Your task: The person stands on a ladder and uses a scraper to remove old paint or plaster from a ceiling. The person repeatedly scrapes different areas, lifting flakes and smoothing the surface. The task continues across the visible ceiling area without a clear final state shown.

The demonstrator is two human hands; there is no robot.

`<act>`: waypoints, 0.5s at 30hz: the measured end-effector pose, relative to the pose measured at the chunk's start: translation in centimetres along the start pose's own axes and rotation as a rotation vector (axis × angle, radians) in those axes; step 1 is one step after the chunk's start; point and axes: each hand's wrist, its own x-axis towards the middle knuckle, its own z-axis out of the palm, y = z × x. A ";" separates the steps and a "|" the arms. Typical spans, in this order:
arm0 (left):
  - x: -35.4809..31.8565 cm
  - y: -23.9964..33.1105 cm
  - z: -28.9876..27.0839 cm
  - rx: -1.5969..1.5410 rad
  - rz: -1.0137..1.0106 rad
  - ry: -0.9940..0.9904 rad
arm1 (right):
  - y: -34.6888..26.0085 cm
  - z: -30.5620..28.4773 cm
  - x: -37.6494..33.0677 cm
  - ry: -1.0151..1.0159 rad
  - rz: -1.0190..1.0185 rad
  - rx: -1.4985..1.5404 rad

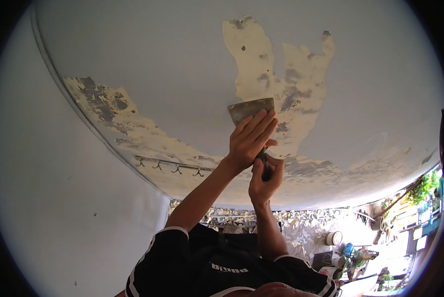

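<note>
Just off the picture's centre, toward 1 o'clock, a wide-bladed scraper (241, 110) stands against the grey-painted wall (187, 74), its broad edge toward 12 o'clock; the blade straddles the border of sound grey paint and a bared cream patch (254, 54). At the handle, the right hand (265, 184) is wrapped firmly around the dark grip; the left hand (251, 141) is not wrapped around anything, its straight fingers laid flat on the blade as a press.

Scraping back the paint looks to be the step in hand; to do it well, keep the blade low, slip its edge under the lip of the grey skin, let the left fingers spread the pressure evenly, and keep the corners from gouging the softer-looking cream layer; short strokes should serve best where the border wanders.

From the blade, a second cream patch (311, 89), blotched with dark grey, reaches toward 2 o'clock; a ragged, mottled strip (100, 99) lies at 9 o'clock; a slim metal hook rail (175, 165) with curled double prongs hangs at 8 o'clock; thin, curled paint flakes (301, 228) litter the ground at 5 o'clock, near a round, whitish tub (334, 238).
</note>
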 end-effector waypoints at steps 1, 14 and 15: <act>-0.3 -0.5 0.2 0.017 0.028 -0.004 | 0.4 0.3 0.0 0.021 0.021 0.036; -0.2 -3.7 -2.0 0.043 0.193 -0.157 | -1.2 5.2 -1.1 0.109 0.094 0.195; 0.7 -3.8 -2.4 0.049 0.209 -0.158 | -1.6 5.3 -1.2 0.133 0.120 0.194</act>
